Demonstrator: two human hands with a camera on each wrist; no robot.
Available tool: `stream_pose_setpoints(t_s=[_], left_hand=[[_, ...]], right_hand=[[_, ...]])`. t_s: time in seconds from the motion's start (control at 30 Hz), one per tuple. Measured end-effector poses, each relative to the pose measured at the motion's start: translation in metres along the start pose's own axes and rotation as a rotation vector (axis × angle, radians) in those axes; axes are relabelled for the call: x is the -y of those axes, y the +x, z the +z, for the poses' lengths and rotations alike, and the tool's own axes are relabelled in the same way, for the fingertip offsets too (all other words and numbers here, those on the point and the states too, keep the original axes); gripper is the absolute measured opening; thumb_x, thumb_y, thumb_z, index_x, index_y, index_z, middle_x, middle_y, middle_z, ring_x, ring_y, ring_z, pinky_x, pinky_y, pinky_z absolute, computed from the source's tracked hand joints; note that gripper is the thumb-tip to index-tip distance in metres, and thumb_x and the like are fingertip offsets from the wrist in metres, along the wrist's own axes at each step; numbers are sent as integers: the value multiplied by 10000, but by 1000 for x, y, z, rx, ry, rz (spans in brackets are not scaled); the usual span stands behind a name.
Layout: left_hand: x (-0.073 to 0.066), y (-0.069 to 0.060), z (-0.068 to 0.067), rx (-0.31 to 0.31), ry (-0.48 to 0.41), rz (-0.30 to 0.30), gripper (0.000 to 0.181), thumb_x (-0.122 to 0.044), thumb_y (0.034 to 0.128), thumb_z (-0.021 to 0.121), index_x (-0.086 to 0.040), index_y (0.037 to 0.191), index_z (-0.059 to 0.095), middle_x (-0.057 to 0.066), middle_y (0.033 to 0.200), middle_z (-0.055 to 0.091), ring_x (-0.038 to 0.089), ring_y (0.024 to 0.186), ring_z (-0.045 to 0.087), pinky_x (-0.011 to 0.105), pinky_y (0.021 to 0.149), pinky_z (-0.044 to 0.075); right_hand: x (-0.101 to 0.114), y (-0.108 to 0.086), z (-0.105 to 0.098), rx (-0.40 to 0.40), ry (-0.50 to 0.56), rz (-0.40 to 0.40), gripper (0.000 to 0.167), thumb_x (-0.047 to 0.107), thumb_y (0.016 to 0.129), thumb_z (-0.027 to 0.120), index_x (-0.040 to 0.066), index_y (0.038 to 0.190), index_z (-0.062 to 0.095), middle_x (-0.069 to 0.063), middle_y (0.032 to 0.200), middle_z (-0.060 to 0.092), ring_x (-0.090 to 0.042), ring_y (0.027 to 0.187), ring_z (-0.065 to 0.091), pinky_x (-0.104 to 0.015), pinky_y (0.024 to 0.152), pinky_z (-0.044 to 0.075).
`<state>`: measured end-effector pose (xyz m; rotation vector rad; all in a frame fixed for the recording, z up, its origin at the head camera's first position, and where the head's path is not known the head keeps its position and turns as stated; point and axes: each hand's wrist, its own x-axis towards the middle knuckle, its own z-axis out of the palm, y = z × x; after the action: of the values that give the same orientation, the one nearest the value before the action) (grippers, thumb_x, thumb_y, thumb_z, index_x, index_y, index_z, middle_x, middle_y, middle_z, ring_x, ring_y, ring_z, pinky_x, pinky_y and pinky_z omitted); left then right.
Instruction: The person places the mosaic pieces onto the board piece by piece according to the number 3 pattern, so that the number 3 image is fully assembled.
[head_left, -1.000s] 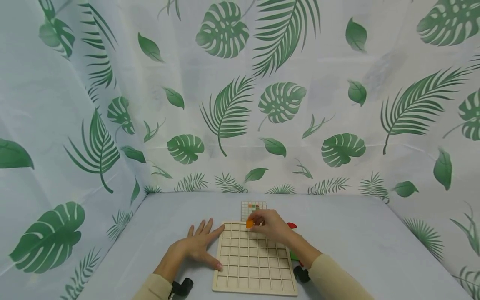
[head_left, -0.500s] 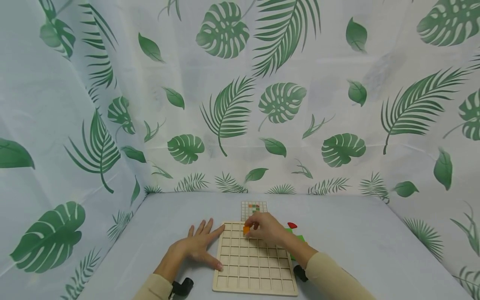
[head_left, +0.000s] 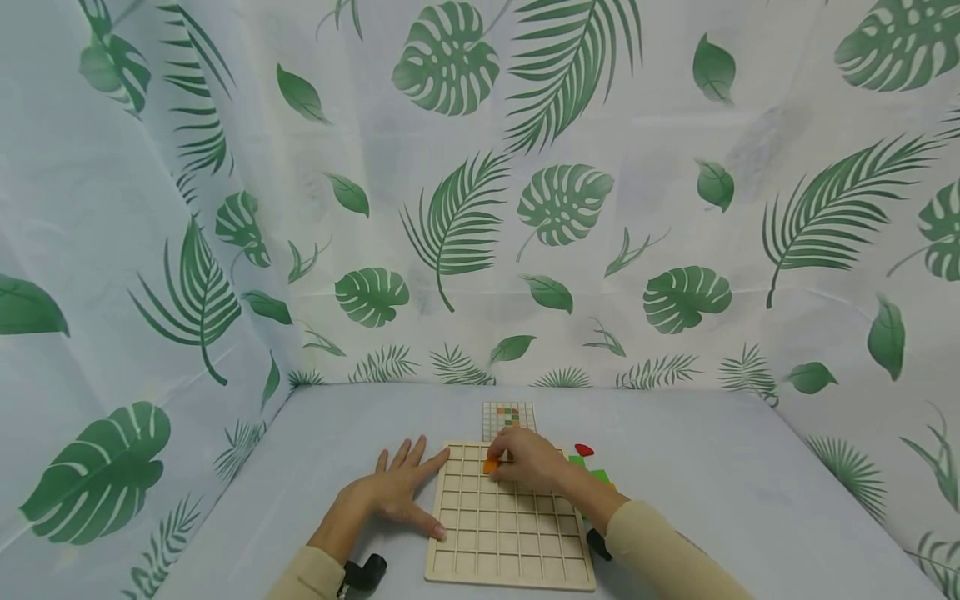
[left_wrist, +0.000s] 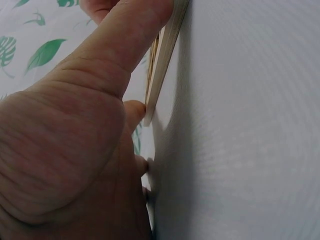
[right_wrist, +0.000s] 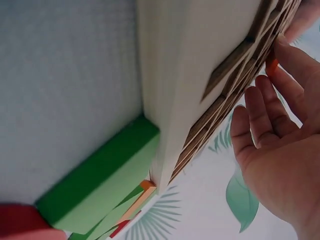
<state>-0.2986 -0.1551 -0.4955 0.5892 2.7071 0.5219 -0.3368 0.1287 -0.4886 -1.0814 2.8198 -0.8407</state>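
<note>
A pale wooden grid board (head_left: 510,537) lies on the white table. In the head view my left hand (head_left: 396,490) spreads its straight fingers along the board's left side, with thumb and index finger touching the edge. Over the upper rows my right hand (head_left: 527,460) pinches an orange square block (head_left: 491,467) between thumb and index finger. Only a sliver of that orange block (right_wrist: 271,66) shows in the right wrist view, at the board's surface; whether it sits down in a cell I cannot tell. The right hand covers the board's upper right cells.
Behind the board lies a small printed grid card (head_left: 495,421) with coloured squares, partly hidden by the right hand. Right of the board are a red rounded piece (head_left: 584,450) and green blocks (head_left: 600,476). An orange piece (right_wrist: 147,185) is also there in the right wrist view.
My right hand has moved slightly left and toward me with the orange block, from the board's top edge to its upper rows. My left hand has stayed put.
</note>
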Motion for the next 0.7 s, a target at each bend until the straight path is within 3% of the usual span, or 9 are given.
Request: stream_pose_setpoints(t_s=[0.23, 0.43, 0.7], left_hand=[[0, -1, -1, -2, 5, -4, 1282, -763, 642, 850, -323, 1670, 224, 204, 1751, 15, 448, 1617, -35, 734, 1244, -26], [0, 0, 0, 4, 3, -1, 1275, -767, 649, 843, -328, 1671, 219, 203, 1751, 14, 450, 1616, -36, 738, 1241, -27], [-1, 1, 0, 1, 14, -5, 1280, -773, 647, 840, -330, 1672, 214, 204, 1751, 12, 451, 1616, -34, 741, 1240, -21]], right_hand=[[6, 1, -1, 18, -16, 1, 141, 183, 900, 831, 98, 1003, 785, -16, 961, 697, -176, 838, 618, -262, 712, 524], [7, -1, -2, 47, 13, 14, 152, 179, 928, 801, 94, 1054, 796, -16, 1006, 688, -77, 765, 565, -249, 696, 515], [6, 0, -1, 39, 8, -11, 147, 152, 942, 780, 83, 1071, 800, -20, 1023, 693, -50, 798, 595, -255, 742, 551]])
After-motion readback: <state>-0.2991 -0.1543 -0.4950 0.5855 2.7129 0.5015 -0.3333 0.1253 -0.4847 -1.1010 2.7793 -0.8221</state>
